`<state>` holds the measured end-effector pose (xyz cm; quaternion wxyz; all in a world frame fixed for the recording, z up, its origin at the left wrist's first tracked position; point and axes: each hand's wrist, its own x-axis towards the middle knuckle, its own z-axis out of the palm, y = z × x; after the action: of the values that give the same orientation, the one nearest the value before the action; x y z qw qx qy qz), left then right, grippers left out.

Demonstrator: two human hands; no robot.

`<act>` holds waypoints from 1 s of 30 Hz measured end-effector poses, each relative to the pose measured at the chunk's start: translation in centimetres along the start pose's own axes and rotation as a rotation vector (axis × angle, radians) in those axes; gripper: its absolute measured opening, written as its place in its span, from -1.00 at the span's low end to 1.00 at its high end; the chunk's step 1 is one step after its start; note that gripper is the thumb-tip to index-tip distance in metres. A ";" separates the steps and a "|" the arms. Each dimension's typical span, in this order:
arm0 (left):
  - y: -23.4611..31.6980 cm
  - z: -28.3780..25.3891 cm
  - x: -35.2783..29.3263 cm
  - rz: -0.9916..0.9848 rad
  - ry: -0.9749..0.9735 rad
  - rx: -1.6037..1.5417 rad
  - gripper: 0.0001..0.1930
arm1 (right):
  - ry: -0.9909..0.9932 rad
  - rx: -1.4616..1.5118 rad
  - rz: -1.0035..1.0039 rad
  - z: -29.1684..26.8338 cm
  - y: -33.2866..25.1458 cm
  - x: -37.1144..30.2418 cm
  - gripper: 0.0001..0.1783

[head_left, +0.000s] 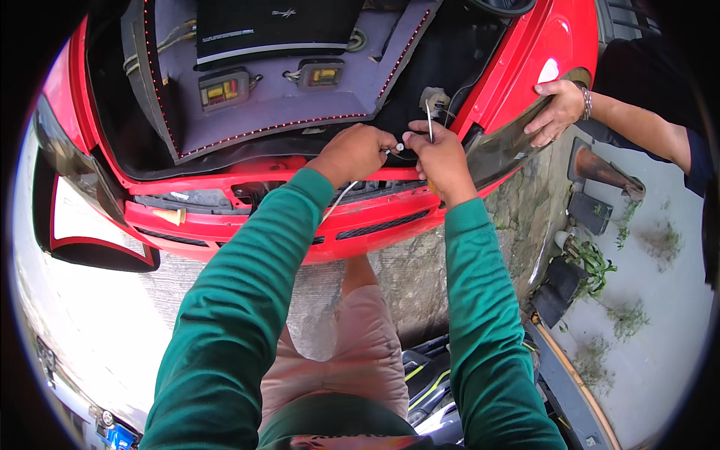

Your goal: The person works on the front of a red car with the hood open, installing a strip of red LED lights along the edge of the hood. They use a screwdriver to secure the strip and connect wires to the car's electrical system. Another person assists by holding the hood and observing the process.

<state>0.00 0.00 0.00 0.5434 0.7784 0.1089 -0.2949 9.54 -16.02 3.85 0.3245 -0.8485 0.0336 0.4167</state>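
My hands meet over the rear edge of a red car's open trunk. Closed in a pinch, my left hand grips a thin pale cable that hangs down over the bumper. A small round white piece shows at the cable's end between my two hands. My right hand is closed with a screwdriver in it, its thin shaft pointing up and a bit of yellow handle below the palm. The right thumb and forefinger are close to the white piece; whether they touch it I cannot tell.
A grey panel edged with red lights fills the trunk, bearing a black amplifier and two small boxes with yellow parts. A pale cone-shaped piece lies on the bumper. Another person's hand rests on the car's right side, near potted plants.
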 end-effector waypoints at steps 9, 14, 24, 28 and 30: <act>-0.2 1.4 -7.4 0.089 0.546 0.401 -0.60 | 0.152 -0.353 -0.451 2.8 2.4 -1.1 -0.87; -1.4 6.6 -17.7 -0.210 0.362 0.324 -0.55 | 0.189 -0.408 -0.545 2.1 3.8 -3.4 -0.87; -4.6 9.6 -17.5 -0.039 0.423 0.433 -0.57 | 0.122 -0.665 -0.494 1.5 3.1 -3.3 -0.87; -3.8 8.2 -16.8 -0.100 0.352 0.391 -0.55 | 0.108 -0.750 -0.517 1.5 2.8 -3.7 -0.86; -3.9 7.6 -17.4 -0.046 0.450 0.367 -0.56 | 0.126 -0.827 -0.517 2.0 2.7 -3.8 -0.86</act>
<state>-18.45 -2.81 5.18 0.3488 0.9068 0.1894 -0.1418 4.84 -17.83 4.35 0.0506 -0.9102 -0.3270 0.2489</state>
